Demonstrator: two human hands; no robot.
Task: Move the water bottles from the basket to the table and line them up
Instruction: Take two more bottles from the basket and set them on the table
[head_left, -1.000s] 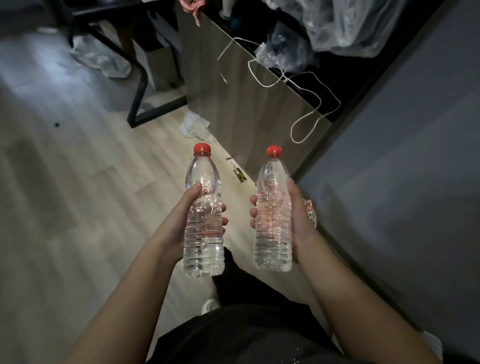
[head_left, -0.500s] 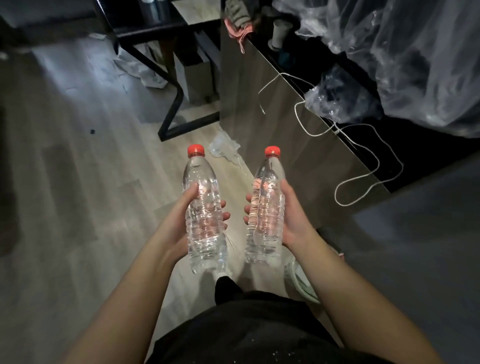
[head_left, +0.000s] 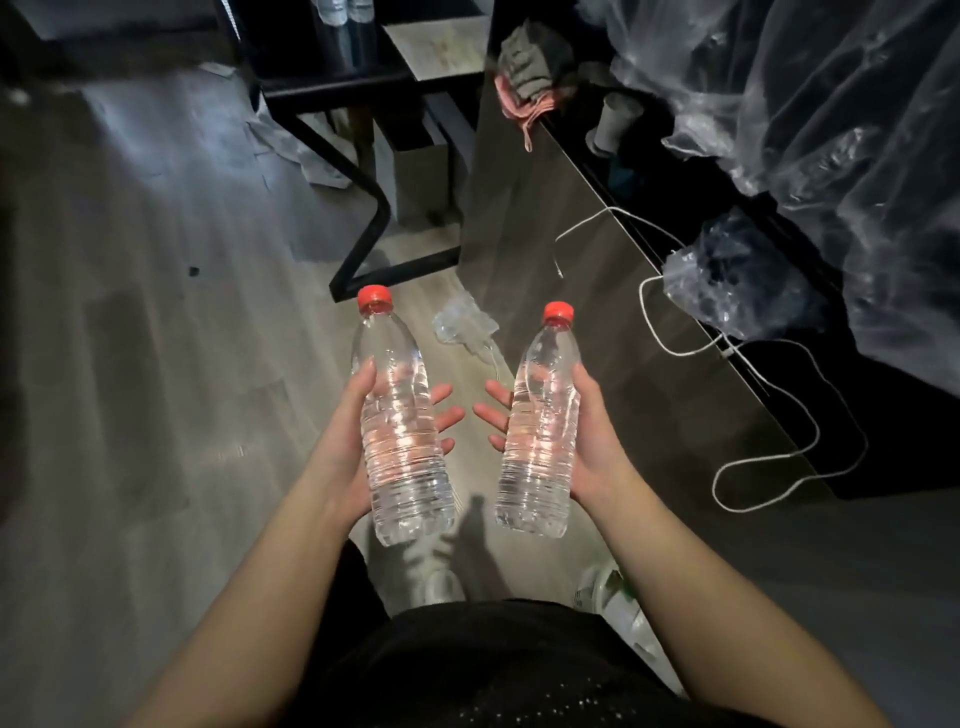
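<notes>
Carrying stage, by the look of it. Nearest: black garment (head_left: 493, 665) at the bottom edge, both bare forearms out front. Left grip (head_left: 344, 454) wrapped round the middle of the clear, ribbed-plastic, red-capped left water bottle (head_left: 402, 447), thumb up one side, fingers (head_left: 449, 415) showing past the other. Right grip (head_left: 595, 457) likewise closed round the matching clear, red-capped right water bottle (head_left: 540, 441). Both bottles apart from each other, caps pointing away from the body, above the pale wood-effect floor (head_left: 156, 389). Probably one per grip to halve the trips, with bases left free for setting down. Beyond: crumpled clear plastic scrap (head_left: 462, 325) on the floor, white cord (head_left: 753, 358) trailing down a wood-faced cabinet (head_left: 571, 291). Farthest: black-framed surface (head_left: 332, 91), seemingly the destination, with what look like clear bottles (head_left: 340, 13) standing at the top edge. Basket not made out.
</notes>
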